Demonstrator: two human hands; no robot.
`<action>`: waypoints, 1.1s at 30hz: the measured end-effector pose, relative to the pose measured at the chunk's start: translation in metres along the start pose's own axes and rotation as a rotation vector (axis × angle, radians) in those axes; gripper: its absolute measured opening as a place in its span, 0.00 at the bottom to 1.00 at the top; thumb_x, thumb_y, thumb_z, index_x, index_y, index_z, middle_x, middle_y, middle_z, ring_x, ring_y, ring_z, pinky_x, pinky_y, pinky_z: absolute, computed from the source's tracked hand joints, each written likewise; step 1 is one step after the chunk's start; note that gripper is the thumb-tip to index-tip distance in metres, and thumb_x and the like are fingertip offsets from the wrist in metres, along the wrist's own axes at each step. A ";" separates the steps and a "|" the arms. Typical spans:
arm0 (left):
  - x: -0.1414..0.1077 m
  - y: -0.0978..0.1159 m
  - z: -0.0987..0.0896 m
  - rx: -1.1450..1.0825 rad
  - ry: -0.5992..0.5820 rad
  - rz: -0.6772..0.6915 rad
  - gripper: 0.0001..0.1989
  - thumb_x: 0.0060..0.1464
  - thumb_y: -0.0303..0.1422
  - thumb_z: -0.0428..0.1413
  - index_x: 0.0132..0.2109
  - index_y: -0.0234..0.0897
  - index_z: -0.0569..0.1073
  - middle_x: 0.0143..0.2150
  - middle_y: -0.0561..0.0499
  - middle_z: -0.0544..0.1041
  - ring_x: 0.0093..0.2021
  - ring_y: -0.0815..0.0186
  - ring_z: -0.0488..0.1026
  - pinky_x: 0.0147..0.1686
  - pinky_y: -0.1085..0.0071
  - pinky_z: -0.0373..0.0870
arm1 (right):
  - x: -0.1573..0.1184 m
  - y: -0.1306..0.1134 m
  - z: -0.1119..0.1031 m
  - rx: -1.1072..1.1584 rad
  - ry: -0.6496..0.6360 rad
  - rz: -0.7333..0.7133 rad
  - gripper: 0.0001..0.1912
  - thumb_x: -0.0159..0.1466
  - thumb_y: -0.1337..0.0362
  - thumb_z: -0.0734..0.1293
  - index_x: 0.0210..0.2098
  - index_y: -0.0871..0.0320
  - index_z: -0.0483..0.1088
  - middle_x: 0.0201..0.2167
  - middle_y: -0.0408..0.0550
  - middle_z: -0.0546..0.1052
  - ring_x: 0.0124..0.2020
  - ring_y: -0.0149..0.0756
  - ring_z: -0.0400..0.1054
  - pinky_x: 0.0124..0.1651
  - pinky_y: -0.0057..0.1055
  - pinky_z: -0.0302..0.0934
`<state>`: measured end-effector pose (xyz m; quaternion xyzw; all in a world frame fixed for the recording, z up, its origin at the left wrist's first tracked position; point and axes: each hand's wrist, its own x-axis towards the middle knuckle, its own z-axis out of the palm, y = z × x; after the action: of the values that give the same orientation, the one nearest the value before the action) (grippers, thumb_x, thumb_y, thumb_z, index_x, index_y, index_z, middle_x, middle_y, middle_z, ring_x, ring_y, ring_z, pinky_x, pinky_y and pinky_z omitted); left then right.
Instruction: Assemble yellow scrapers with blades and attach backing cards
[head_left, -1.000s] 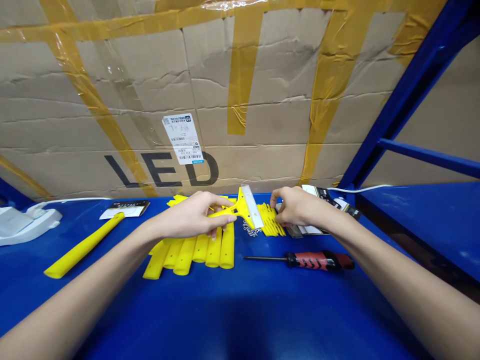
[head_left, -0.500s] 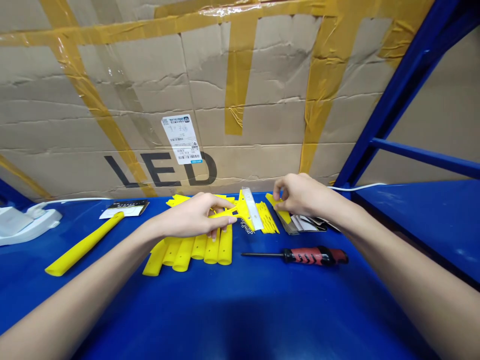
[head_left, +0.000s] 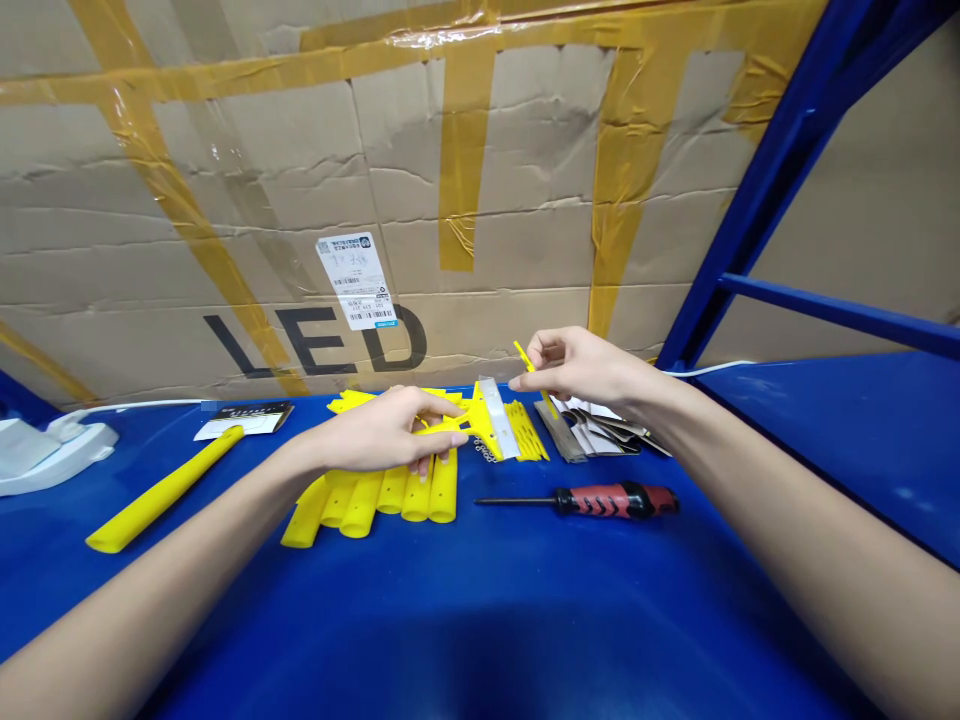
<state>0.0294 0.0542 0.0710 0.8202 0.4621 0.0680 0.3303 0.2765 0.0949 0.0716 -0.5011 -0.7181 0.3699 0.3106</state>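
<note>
Near the back edge of the bench (head_left: pixel 337 600): one yellow scraper head (head_left: pixel 484 415), narrow end toward the left edge, blade (head_left: pixel 500 418) toward the right, long axis roughly parallel to the back edge. The left hand (head_left: pixel 386 430) had its grip clamped on the narrow end; the blade projected beyond the fingertips. One yellow strip (head_left: pixel 523 356), pinched in the right hand (head_left: pixel 589 370), slanted edge-on; half a second earlier it showed its broad face, lower.
</note>
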 end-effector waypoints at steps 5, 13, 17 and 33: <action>0.000 -0.001 0.000 0.001 0.015 -0.016 0.22 0.64 0.47 0.54 0.50 0.32 0.77 0.28 0.50 0.80 0.27 0.64 0.76 0.29 0.73 0.71 | -0.001 0.003 -0.003 0.287 -0.211 -0.028 0.18 0.51 0.55 0.80 0.28 0.58 0.70 0.27 0.40 0.71 0.25 0.25 0.59 0.27 0.27 0.54; 0.000 -0.004 -0.002 -0.005 0.022 -0.014 0.21 0.64 0.47 0.54 0.49 0.33 0.77 0.26 0.51 0.79 0.28 0.63 0.77 0.30 0.73 0.70 | 0.002 0.007 0.008 0.344 -0.208 0.043 0.35 0.49 0.63 0.81 0.47 0.53 0.58 0.20 0.37 0.77 0.25 0.32 0.69 0.34 0.30 0.64; -0.002 -0.004 -0.004 0.008 0.009 -0.004 0.21 0.63 0.47 0.54 0.50 0.34 0.77 0.29 0.50 0.80 0.28 0.63 0.76 0.28 0.72 0.69 | 0.003 0.012 0.015 0.235 -0.215 0.021 0.35 0.52 0.62 0.80 0.50 0.53 0.56 0.18 0.35 0.75 0.22 0.31 0.67 0.31 0.29 0.62; -0.001 -0.010 -0.004 0.250 0.323 0.330 0.18 0.59 0.37 0.62 0.55 0.40 0.75 0.37 0.52 0.84 0.34 0.62 0.80 0.35 0.70 0.71 | 0.005 0.010 0.020 0.345 -0.337 0.053 0.23 0.52 0.56 0.81 0.37 0.58 0.69 0.21 0.41 0.78 0.24 0.27 0.70 0.30 0.24 0.65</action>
<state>0.0200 0.0587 0.0682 0.8974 0.3737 0.1934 0.1328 0.2635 0.0971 0.0524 -0.3903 -0.6727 0.5735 0.2575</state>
